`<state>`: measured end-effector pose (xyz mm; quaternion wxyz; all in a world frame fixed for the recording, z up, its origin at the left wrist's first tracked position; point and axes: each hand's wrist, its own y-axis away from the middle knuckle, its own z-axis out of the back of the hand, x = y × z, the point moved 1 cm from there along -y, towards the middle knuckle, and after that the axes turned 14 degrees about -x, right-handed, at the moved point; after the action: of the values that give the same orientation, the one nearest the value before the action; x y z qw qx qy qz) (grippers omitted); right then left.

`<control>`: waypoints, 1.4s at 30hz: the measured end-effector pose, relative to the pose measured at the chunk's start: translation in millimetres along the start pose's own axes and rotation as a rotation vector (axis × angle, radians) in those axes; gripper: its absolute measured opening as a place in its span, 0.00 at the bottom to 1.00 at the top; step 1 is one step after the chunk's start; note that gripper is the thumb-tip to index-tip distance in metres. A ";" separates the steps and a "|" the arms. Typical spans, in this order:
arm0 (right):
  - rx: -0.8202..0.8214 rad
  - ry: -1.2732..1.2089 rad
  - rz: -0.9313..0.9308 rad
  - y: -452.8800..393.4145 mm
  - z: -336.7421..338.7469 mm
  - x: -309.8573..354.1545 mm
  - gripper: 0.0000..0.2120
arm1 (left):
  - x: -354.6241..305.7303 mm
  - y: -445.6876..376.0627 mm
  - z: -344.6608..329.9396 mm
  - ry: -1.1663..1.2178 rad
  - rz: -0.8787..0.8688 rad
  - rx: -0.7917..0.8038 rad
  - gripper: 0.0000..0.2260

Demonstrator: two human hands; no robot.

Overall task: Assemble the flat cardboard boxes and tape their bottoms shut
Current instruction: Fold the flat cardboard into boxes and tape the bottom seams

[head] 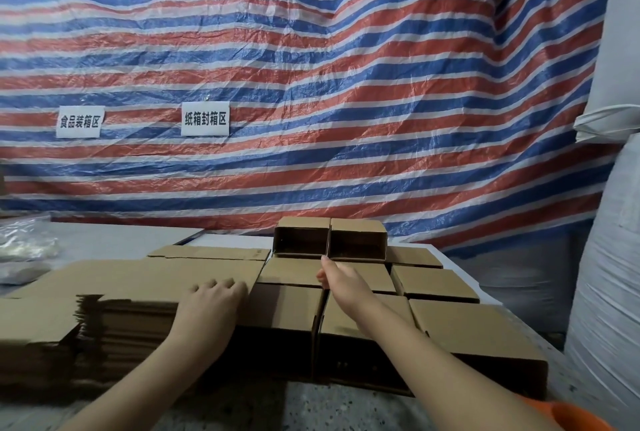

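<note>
Flat cardboard blanks (138, 278) lie under the relaxed left hand (213, 295); right hand (334, 275) reaches, fingers hidden.

Flat boxes (114, 295) at the floor's left edge: plain brown corrugated cardboard, matt, fluted edges showing in the stack; assembled boxes (433, 280) same matt brown card, smooth faces; tarp (311, 91) behind: woven plastic, red-blue-white stripes, crinkled, slight sheen; two labels (205, 118) white paper, matt; floor (311, 410) speckled stone-like, dull; sack (609, 275) at right edge: white woven plastic, rough.
</note>
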<state>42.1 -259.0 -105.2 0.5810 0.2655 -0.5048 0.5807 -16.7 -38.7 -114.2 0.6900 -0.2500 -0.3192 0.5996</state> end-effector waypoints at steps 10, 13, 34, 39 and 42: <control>-0.262 -0.321 0.077 -23.3 66.6 41.0 0.30 | -15.0 -61.9 117.8 0.855 0.241 -0.674 0.03; -0.300 -0.433 0.117 -21.5 103.5 57.4 0.38 | -27.1 -75.2 122.3 1.064 0.329 -0.565 0.01; -0.350 -0.323 -0.128 63.9 167.4 -12.0 0.20 | -90.8 -16.1 38.0 1.459 0.793 -0.065 0.10; -0.280 -0.314 -0.204 72.8 158.4 -53.8 0.17 | -99.2 16.4 11.6 1.474 0.881 -0.036 0.07; -0.221 -0.318 -0.249 75.2 152.5 -69.9 0.21 | -101.4 29.2 1.9 1.463 0.884 -0.050 0.07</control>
<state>-58.3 -410.0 -135.4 0.5867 0.3488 -0.6140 0.3965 -45.4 -134.4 -148.4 0.4195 -0.6908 0.3201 0.4943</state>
